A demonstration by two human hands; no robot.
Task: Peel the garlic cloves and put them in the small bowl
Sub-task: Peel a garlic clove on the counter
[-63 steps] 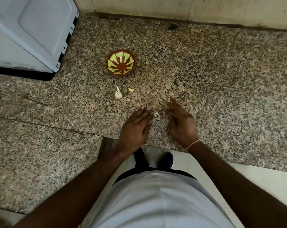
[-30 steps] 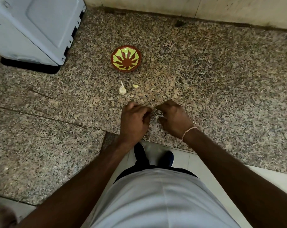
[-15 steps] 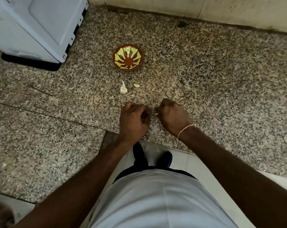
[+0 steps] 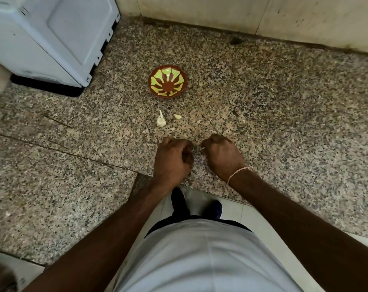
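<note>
A small red-brown bowl [image 4: 167, 81] with a yellow-green pattern sits on the speckled granite counter [image 4: 284, 106]; nothing shows inside it. In front of it lie a garlic piece with a stem [image 4: 161, 121] and a small loose clove [image 4: 177, 116]. Nearer the counter's front edge, my left hand [image 4: 172, 161] is curled into a fist, and what is inside it is hidden. A small gap away, my right hand [image 4: 222, 157] is curled too and pinches a small white garlic bit [image 4: 202, 147] at its fingertips.
A white appliance [image 4: 52, 34] on a black base stands at the back left. A tiled wall [image 4: 242, 13] runs along the back. The counter's front edge steps in by my hands, with pale floor tiles and my dark shoes [image 4: 179, 202] below.
Both hands have curled shut from open over a clove on the counter, then drawn slightly apart. The view has tilted a little; the bowl and loose garlic lie as before.
</note>
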